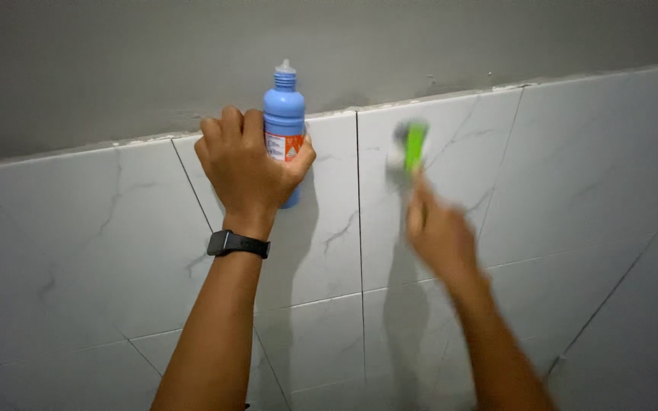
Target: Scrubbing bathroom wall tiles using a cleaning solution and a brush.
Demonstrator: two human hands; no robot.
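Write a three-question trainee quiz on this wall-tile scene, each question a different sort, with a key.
1. True or false: the left hand holds a blue bottle upright against the tiles.
2. The right hand holds: A) a sponge, B) a green brush, C) a cloth.
3. Fill in: on the left wrist sits a black ____.

Key: 1 true; 2 B; 3 watch.
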